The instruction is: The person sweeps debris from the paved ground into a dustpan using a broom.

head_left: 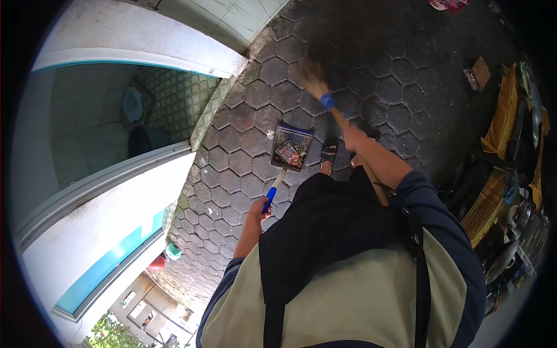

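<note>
My left hand [260, 208] grips the blue sleeve on the handle of a dustpan [276, 150]. The pan lies on the hexagonal pavers [241, 163], with a crumpled packet [287, 153] and loose debris inside it. Around the wooden handle of a broom [338, 116] my right hand [355, 138] is closed. Blue wrapping binds the broom's bristles [314, 80], whose blurred tips reach the paving beyond the pan. The handle's other end runs back under my right forearm.
On the left, an open doorway shows a tiled washroom with a squat toilet [132, 104] and a dark bucket [145, 141]. A small cardboard box [477, 74] lies at right, near piled bamboo slats [485, 204] and clutter. My sandalled foot [328, 156] is beside the dustpan.
</note>
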Tool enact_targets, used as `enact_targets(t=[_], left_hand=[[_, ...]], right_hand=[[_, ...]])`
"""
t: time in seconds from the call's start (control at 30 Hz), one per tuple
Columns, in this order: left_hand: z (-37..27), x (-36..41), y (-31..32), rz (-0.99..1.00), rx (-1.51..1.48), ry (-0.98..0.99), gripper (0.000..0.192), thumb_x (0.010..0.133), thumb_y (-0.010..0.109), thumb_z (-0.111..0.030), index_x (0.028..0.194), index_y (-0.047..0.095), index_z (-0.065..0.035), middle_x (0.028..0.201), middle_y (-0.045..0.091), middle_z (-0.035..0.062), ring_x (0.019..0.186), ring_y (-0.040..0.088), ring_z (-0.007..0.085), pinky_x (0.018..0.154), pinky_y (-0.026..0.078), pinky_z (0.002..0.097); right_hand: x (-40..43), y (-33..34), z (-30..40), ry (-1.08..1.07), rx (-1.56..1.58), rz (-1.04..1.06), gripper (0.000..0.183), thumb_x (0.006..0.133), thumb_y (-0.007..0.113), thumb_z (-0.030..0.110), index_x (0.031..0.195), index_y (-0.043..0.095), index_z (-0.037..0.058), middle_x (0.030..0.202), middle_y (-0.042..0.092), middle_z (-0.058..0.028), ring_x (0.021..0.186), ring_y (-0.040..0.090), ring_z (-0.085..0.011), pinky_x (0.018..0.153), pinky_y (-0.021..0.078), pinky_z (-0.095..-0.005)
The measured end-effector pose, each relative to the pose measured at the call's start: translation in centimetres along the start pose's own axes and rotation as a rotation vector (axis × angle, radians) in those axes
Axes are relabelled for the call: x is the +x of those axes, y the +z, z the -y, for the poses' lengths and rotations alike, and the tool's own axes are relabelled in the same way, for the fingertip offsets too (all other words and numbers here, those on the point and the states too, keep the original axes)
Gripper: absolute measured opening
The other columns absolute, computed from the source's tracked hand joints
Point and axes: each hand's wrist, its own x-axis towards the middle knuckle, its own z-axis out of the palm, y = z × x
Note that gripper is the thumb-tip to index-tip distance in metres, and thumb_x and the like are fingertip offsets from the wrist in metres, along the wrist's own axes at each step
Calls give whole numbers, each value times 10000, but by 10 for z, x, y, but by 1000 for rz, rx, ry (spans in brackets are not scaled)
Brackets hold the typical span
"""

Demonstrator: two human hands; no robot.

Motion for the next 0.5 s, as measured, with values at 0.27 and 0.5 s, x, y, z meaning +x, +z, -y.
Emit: enact_targets(t=[0.27,0.5], left_hand=[[-13,30,-18,-30,18,-157,180,791,446,-231,773,359,-74,510,398,77,361,380,147,272,259,235],[-25,11,-35,24,545,304,207,754,455,-182,943,436,-99,510,405,40,355,388,126,273,272,241]], right_hand=[[-155,113,-70,-158,241,442,448,750,422,250,1127,295,43,815,520,-247,800,541,-359,648,424,-410],[-257,35,-75,391,136,97,496,701,522,178,1139,321,61,937,533,-197,867,535,-340,743,417,-425]])
